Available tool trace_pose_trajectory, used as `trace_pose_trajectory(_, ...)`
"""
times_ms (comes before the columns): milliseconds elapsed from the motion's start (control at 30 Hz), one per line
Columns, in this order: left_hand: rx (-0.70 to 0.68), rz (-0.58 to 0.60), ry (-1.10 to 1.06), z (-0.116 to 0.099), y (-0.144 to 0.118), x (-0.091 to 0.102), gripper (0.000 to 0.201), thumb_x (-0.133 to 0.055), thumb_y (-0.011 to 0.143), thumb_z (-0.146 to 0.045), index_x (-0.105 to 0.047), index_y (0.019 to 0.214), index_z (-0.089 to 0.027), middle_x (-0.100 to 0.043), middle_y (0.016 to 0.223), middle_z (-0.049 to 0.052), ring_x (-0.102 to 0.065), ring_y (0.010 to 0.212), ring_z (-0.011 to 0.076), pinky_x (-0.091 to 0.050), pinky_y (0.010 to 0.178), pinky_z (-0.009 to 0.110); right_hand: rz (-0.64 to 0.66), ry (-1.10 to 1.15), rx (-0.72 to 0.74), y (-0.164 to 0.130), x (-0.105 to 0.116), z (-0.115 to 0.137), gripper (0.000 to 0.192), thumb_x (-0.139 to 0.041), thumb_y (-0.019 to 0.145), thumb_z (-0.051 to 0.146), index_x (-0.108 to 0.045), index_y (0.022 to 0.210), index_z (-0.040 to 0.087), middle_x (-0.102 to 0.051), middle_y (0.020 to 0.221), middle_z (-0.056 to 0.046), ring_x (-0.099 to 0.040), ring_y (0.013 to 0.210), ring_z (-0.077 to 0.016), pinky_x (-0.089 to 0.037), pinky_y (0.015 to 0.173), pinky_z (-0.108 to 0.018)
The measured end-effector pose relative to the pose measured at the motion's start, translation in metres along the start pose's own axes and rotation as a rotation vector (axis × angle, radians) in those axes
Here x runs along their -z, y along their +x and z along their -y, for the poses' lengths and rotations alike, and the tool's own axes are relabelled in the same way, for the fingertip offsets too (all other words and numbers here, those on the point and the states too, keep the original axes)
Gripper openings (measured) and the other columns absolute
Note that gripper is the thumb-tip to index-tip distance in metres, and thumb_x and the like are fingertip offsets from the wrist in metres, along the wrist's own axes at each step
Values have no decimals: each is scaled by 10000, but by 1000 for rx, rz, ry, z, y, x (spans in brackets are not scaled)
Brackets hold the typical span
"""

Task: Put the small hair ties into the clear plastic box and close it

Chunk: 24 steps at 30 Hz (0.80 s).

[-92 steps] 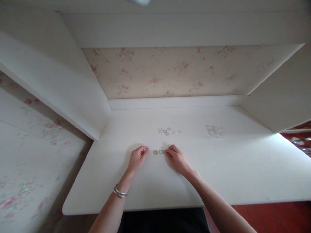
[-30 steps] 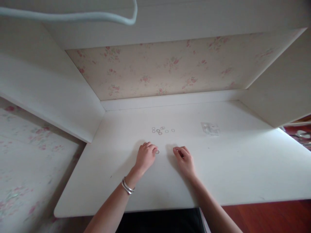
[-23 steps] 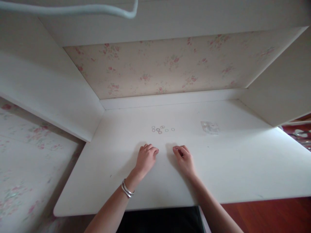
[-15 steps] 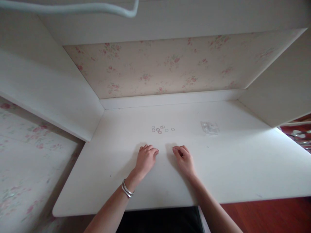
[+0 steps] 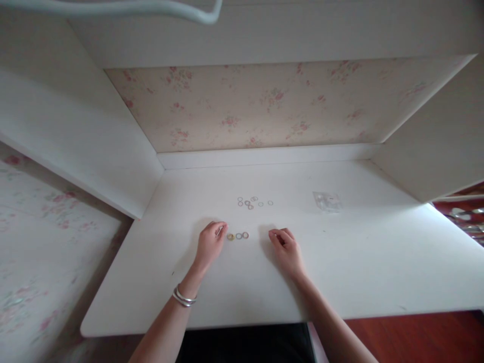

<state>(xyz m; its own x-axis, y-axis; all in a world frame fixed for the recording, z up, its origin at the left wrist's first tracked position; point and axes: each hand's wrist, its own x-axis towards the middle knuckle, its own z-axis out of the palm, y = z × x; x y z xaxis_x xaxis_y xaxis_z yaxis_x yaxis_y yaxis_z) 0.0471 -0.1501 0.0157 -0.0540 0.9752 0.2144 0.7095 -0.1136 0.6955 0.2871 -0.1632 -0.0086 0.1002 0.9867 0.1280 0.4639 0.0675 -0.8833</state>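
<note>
Three small rings lie in a short row on the white table: a yellowish ring (image 5: 231,237), a grey ring (image 5: 239,236) and a reddish ring (image 5: 245,235). My left hand (image 5: 212,241), with silver bangles (image 5: 184,296) at its wrist, is just left of the yellowish ring. Its thumb and fingers are pinched together, and I cannot make out whether anything is between them. To the right of the row, my right hand (image 5: 286,247) rests on the table with its fingertips pinched; what they hold, if anything, is hidden. Farther back lies a loose group of several thin rings (image 5: 247,203).
A clear plastic bag (image 5: 327,202) lies on the white table (image 5: 363,262) at the back right. White side panels and a flowered back wall (image 5: 272,111) enclose the table. A pale bar (image 5: 151,9) crosses the top left.
My left hand has moved left, uncovering the row of three rings. My right hand stays in place. The view has shifted slightly.
</note>
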Motion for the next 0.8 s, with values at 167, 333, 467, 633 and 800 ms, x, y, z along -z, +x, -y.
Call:
trace_pose_trajectory(167, 188, -8, -108, 24, -5, 13, 349, -466, 839, -453, -659, 921, -175, -618, 674, 8, -537, 597, 134, -414, 598, 230, 32, -50, 10, 2, -4, -1, 310, -461, 859, 464, -654, 852, 221, -571, 797, -24, -502, 600, -129, -406, 579, -259)
trace_pose_trajectory(333, 228, 4, -212, 29, -7, 20, 379, -479, 816, -496, -657, 924, -179, -521, 572, -29, -464, 532, 117, -360, 516, 211, 68, -133, 45, 12, -13, 2, 291, -460, 855, 439, -661, 832, 231, -583, 781, -17, -524, 606, -133, -420, 597, -264)
trace_pose_trajectory(467, 244, 16, -275, 32, -6, 24, 385, -493, 800, -500, -662, 915, -174, -505, 572, -33, -445, 526, 110, -342, 503, 205, 78, -198, 144, 28, -24, 13, 289, -431, 874, 391, -664, 846, 223, -591, 780, -20, -535, 628, -127, -421, 626, -254)
trace_pose_trajectory(633, 255, 54, -329, 37, -7, 27, 382, -503, 794, -489, -663, 923, -168, -507, 581, -29, -440, 533, 107, -330, 498, 201, 123, -406, 180, 61, -46, 27, 263, -432, 875, 320, -674, 917, 225, -611, 887, -41, -564, 711, -129, -405, 659, -241)
trace_pose_trajectory(800, 235, 63, -359, 38, -8, 29, 374, -500, 800, -481, -662, 912, -163, -486, 582, -32, -434, 544, 106, -333, 513, 203, 148, -585, 159, 85, -60, 29, 258, -442, 884, 312, -658, 1010, 248, -604, 985, -45, -569, 768, -135, -374, 655, -231)
